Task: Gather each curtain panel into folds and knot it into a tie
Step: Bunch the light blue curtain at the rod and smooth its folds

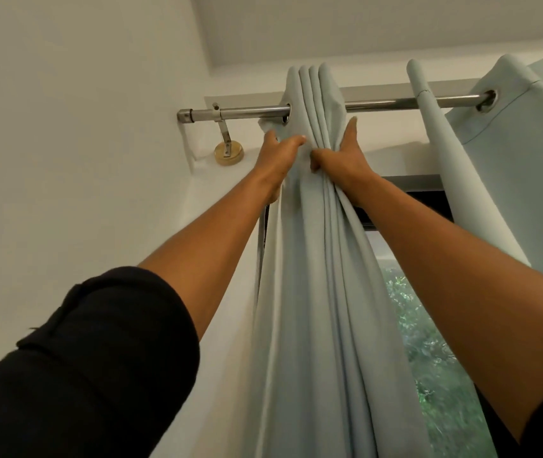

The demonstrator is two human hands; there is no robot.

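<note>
Both hands gripped the gathered curtain panel just below the rod. The left hand curled its fingers round the folds. The right hand pinched them too.

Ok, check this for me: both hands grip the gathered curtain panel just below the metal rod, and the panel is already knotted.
Wrong on the knot. The head view shows the left hand and right hand gripping the gathered curtain panel just below the metal rod, but it hangs in straight folds, not yet knotted.
</note>
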